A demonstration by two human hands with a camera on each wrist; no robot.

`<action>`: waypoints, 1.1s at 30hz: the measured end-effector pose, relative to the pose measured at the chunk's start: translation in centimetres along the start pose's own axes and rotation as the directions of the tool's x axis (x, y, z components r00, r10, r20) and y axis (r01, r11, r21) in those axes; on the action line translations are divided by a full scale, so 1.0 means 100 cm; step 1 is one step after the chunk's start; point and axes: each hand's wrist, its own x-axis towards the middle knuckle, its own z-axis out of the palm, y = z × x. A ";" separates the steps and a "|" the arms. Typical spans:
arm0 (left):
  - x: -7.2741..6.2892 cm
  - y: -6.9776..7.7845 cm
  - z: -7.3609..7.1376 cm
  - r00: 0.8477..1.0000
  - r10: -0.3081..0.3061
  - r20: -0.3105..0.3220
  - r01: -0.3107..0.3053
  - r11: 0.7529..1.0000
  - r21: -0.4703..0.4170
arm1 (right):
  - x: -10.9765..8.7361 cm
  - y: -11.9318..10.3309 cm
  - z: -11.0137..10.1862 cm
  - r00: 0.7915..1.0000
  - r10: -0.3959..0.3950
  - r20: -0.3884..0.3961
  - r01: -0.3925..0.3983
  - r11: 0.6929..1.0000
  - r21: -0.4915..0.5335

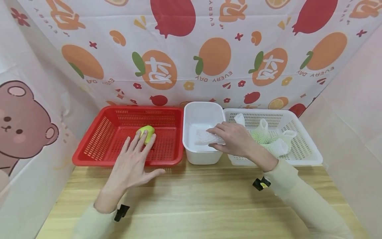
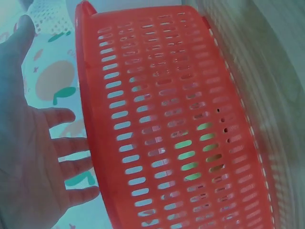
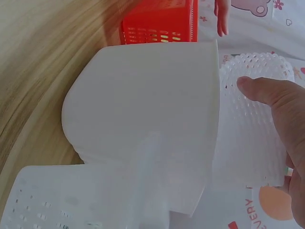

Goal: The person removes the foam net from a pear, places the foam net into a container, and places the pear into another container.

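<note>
Pale sleeves with small black fittings at the wrists lie nearest, above a light wood-grain worktop. Beyond them, the left hand has its grip spread wide, while the right hand pinches a white foam net between thumb and fingers, over a white plastic bin. Such foam looks soft, so a light pinch near one end should serve best, with the net kept clear of the bin's rim.

To the bin's left, a slotted red plastic basket holds a rounded yellow-green fruit; the left hand would do well to come right down over it before curling. To the right, a slotted white plastic basket holds more foam nets. Farthest off hangs a white fruit-print curtain.

From the head, the left fingertips seem to meet the fruit; the left wrist view puts them up by the rim, with green low behind the slots. Likewise, the right wrist view shows the pinched net rising above the bin's rim.
</note>
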 end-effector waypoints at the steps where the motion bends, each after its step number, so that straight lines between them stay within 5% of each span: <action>1: 0.000 0.000 0.001 1.000 0.003 -0.001 -0.003 1.000 0.001 | 0.001 0.000 0.001 1.000 0.004 0.006 -0.004 1.000 0.004; 20: -0.002 0.007 0.000 1.000 0.005 0.015 -0.005 1.000 0.002 | 0.023 0.005 0.027 0.981 0.097 0.168 -0.108 0.993 0.055; 33: -0.002 0.013 0.002 1.000 0.026 -0.005 -0.026 0.999 -0.031 | -0.027 0.023 -0.008 0.979 0.188 0.084 -0.192 0.980 0.052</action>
